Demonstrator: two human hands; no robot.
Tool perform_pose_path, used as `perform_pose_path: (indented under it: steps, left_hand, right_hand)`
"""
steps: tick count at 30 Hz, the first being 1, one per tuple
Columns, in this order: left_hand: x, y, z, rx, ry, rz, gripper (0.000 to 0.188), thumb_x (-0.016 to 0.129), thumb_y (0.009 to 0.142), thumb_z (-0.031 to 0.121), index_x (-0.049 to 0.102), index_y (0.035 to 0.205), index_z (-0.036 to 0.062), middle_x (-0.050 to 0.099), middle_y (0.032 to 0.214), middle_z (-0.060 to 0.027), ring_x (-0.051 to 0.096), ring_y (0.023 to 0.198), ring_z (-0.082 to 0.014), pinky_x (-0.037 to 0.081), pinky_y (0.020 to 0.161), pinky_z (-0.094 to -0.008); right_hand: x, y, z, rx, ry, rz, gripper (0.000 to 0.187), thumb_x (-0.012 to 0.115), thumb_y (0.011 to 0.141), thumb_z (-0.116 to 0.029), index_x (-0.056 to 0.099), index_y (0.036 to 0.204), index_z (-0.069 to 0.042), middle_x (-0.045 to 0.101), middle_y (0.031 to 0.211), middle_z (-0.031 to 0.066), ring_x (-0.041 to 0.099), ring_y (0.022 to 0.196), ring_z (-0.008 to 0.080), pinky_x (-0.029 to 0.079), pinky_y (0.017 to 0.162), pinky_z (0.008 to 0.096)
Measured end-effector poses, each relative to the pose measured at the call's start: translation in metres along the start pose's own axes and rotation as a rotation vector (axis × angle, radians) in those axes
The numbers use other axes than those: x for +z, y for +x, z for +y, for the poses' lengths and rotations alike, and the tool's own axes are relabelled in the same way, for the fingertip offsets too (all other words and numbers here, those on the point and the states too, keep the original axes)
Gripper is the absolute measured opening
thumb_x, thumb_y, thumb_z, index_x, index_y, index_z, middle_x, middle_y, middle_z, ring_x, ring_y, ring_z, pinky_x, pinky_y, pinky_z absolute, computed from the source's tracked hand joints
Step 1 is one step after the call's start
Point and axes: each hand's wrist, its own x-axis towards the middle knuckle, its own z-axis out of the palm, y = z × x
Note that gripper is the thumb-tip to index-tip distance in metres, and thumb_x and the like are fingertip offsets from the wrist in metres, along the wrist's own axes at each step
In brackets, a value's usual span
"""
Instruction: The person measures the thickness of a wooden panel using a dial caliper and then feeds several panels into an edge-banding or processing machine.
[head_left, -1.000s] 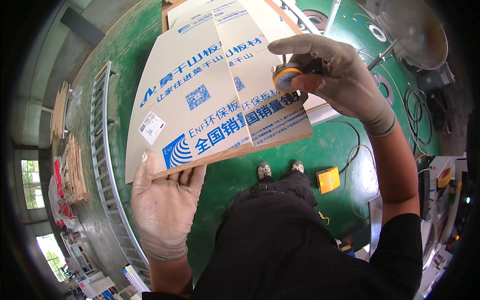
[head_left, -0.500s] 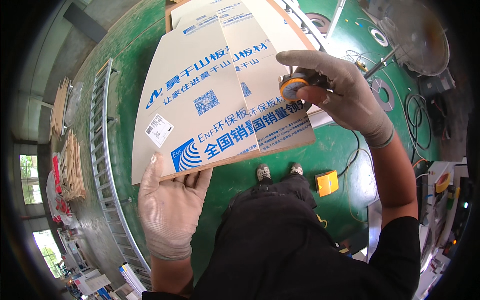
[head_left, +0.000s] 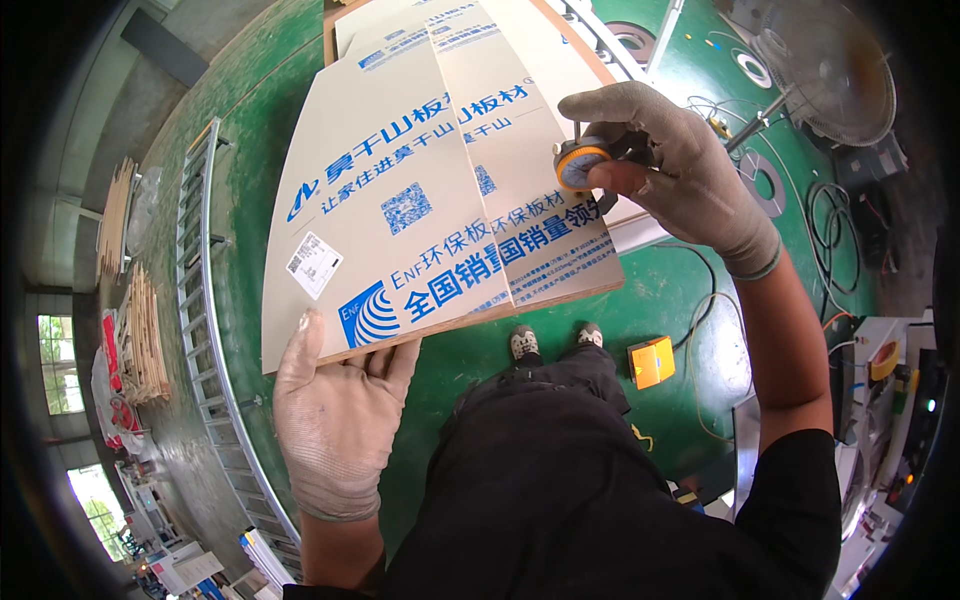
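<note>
My left hand (head_left: 338, 425), in a pale work glove, grips the near edge of a white printed board (head_left: 345, 240), thumb on top and fingers underneath. Blue lettering, a square code and a small white label (head_left: 314, 265) cover its face. Against its right side lies a narrower printed board (head_left: 545, 245) with similar blue print. Above that board my right hand (head_left: 675, 170), gloved as well, is closed around a small dial gauge (head_left: 578, 168) with an orange rim. A thin metal stem rises from the gauge. My palm hides part of its body.
A metal ladder-like frame (head_left: 197, 300) stands left of the boards. An orange box (head_left: 652, 362) sits on the green floor near my shoes. Black cables (head_left: 835, 245) and a large fan (head_left: 835, 85) are at the right. Wooden strips (head_left: 146, 335) lean at the far left.
The dial gauge and my right hand have shifted slightly left and up. My left hand keeps its grip on the board, and the view has moved a little.
</note>
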Motion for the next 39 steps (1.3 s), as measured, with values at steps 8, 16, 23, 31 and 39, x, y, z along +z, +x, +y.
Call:
perform_pose_path:
  steps: [8,16,23,31,39]
  left_hand:
    - [0.001,-0.001,-0.003,0.012,0.003,0.011,0.055,0.064,0.097,0.026,0.043,0.136,-0.0074,0.053,0.131,-0.0241,0.051,0.128,-0.0328,0.041,0.113,-0.0511]
    - [-0.002,0.000,-0.003,0.000,0.012,0.003,0.057,0.065,0.096,0.026,0.044,0.135,-0.0081,0.053,0.133,-0.0244,0.049,0.131,-0.0329,0.039,0.115,-0.0515]
    - [0.001,0.000,-0.004,0.005,-0.011,0.026,0.056,0.063,0.097,0.026,0.041,0.137,-0.0072,0.055,0.129,-0.0257,0.055,0.124,-0.0326,0.045,0.110,-0.0510]
    - [0.003,-0.001,-0.001,0.015,-0.033,-0.003,0.055,0.063,0.097,0.026,0.042,0.136,-0.0069,0.053,0.130,-0.0251,0.053,0.126,-0.0318,0.045,0.110,-0.0511]
    - [0.000,-0.001,0.002,-0.005,-0.010,-0.007,0.057,0.066,0.095,0.024,0.042,0.137,-0.0064,0.050,0.134,-0.0217,0.048,0.130,-0.0320,0.043,0.111,-0.0519]
  right_hand:
    - [0.000,0.000,-0.003,0.035,-0.006,-0.022,0.039,0.074,0.085,-0.005,0.060,0.121,-0.005,0.072,0.091,0.0103,0.071,0.086,0.0183,0.062,0.078,0.0338]
    - [0.000,-0.001,0.001,0.021,0.027,-0.024,0.038,0.074,0.085,-0.004,0.060,0.120,-0.004,0.072,0.092,0.0105,0.071,0.088,0.0182,0.061,0.079,0.0335]
    - [-0.001,-0.001,0.000,0.057,0.074,-0.045,0.037,0.073,0.086,-0.003,0.060,0.122,-0.004,0.071,0.096,0.0111,0.071,0.091,0.0188,0.061,0.081,0.0339]
    - [-0.001,-0.005,0.001,0.038,0.079,0.026,0.045,0.071,0.088,-0.006,0.058,0.131,-0.007,0.071,0.101,0.0114,0.071,0.095,0.0193,0.062,0.084,0.0336]
    - [0.000,-0.002,0.007,-0.093,-0.021,0.025,0.041,0.072,0.088,-0.005,0.058,0.127,-0.005,0.071,0.098,0.0106,0.071,0.088,0.0183,0.061,0.080,0.0323]
